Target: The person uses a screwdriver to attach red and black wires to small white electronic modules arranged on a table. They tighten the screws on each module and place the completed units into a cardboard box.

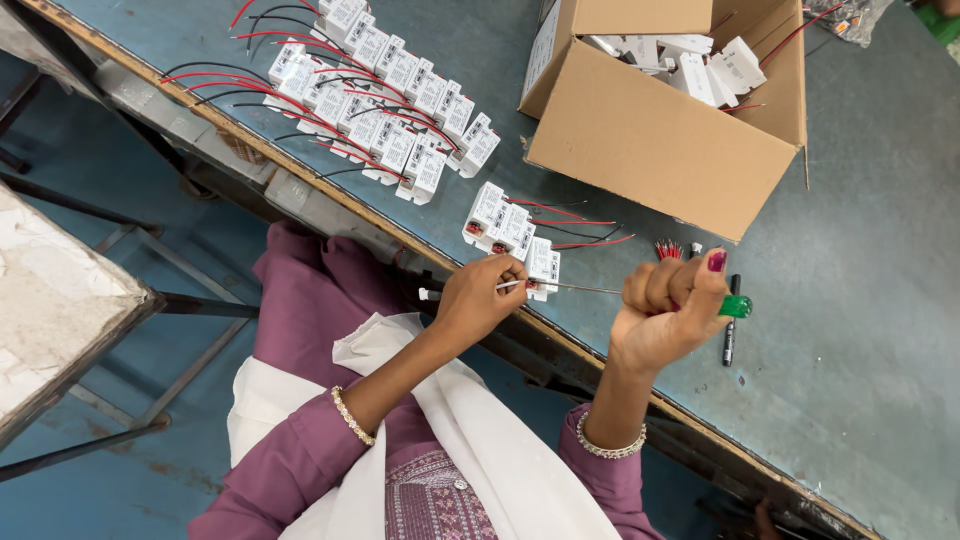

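- The work surface was a long bench (880, 330) with a dull blue-grey top and a worn wooden front edge, running diagonally across the view.
- Below the bench lay a blue-painted floor (130, 440), and a pale, scuffed slab on a dark metal frame (50, 300) stood off to one side.
- An open cardboard box (650, 140) sat on the bench, with more white modules and a red wire showing inside it.
- A large batch of small white plastic modules (390, 90) with red and black leads lay in rows farther along the bench, well apart from the hands.
- A small cluster of the same white modules (508, 225) lay near the bench edge, just beyond the left hand, their leads trailing toward the box.
- A black marker pen (730, 325) lay on the bench just beside the right hand.
- The right hand (668, 312) was closed in a fist around the translucent green handle of a screwdriver (737, 306); its thin metal shaft ran level toward the left hand.
- The left hand (478, 296) was curled shut, fingers pinching a slim white piece (431, 294) at the screwdriver's tip, above the bench edge.
- One white module (543, 268) lay right behind the shaft; whether it touched the tool could not be told.
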